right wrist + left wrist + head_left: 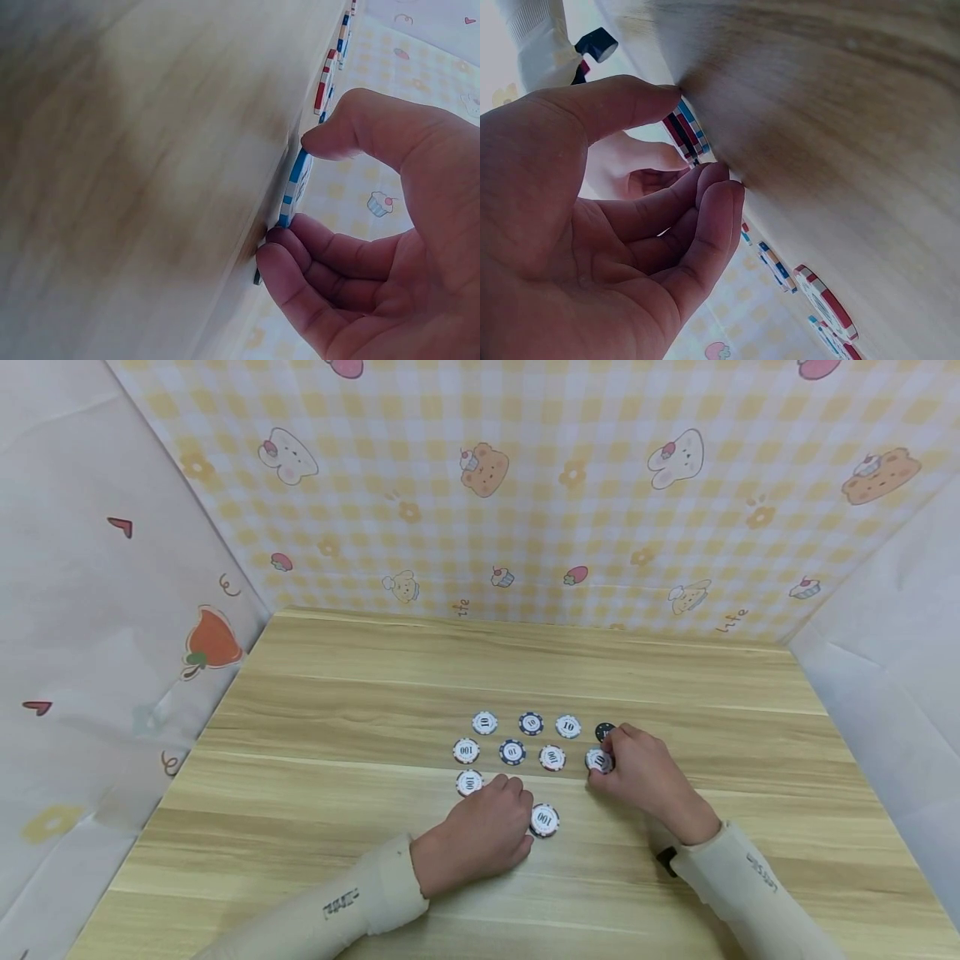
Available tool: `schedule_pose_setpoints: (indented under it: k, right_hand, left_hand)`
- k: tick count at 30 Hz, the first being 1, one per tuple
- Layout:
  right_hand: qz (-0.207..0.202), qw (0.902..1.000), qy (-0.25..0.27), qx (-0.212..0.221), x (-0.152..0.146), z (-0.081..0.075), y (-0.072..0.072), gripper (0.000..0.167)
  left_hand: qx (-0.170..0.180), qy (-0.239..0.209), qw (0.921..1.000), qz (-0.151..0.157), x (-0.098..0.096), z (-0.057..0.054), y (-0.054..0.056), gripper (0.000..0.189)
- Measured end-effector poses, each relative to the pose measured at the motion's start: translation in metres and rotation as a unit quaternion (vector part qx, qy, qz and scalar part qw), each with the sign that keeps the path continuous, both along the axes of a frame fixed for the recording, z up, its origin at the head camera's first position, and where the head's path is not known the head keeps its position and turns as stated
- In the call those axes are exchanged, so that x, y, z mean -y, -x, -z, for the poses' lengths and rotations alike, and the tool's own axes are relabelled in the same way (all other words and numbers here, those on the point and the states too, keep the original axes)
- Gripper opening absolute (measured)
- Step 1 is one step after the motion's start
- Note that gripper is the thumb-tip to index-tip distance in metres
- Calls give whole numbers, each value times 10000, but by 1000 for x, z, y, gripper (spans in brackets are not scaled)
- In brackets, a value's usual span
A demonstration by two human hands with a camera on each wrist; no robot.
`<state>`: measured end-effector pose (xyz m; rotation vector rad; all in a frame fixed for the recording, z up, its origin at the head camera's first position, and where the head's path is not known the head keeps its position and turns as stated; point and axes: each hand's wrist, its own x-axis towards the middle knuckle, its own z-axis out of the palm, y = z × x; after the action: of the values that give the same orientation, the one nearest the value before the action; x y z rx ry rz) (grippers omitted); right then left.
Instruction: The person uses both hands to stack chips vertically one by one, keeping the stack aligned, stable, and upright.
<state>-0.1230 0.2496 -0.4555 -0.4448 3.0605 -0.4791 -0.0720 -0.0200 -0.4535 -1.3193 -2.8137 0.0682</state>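
In the head view, my right hand (648, 777) pinches a white poker chip (597, 761) marked 10 between thumb and fingers. The right wrist view shows that chip's blue-and-white edge (291, 191) close to the tabletop. A black chip (604, 732) lies just beyond, partly covered by the fingers. My left hand (487, 831) rests low over the table, fingers loosely bent, thumb apart from them. Directly right of it is a small stack of chips (544, 820) with 100 on top; the left wrist view shows its layered edges (686, 131) beyond the gap between thumb and fingertips.
Several chips lie flat beyond my hands, including a blue one (531, 723), a white 10 chip (484, 722) and a 100 chip (552, 757). Another 100 chip (469, 782) sits beside my left knuckles. A checked cloth wall (525, 527) borders the wooden table (337, 693).
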Motion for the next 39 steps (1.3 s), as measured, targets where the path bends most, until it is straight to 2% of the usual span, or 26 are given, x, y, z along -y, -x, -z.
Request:
schedule_pose_setpoints:
  k: [12, 27, 39]
  right_hand:
    - [-170, 9995, 255, -39, 6, 3, -11, 35]
    - [-520, 9981, 193, -279, 20, 0, -24, 37]
    - [-708, 9964, 156, -436, 32, -5, -35, 31]
  left_hand:
    - [74, 28, 10000, -41, 0, 2, 1, 31]
    - [157, -48, 9998, -90, 0, 1, 1, 32]
    - [206, -43, 9997, -112, 0, 1, 1, 33]
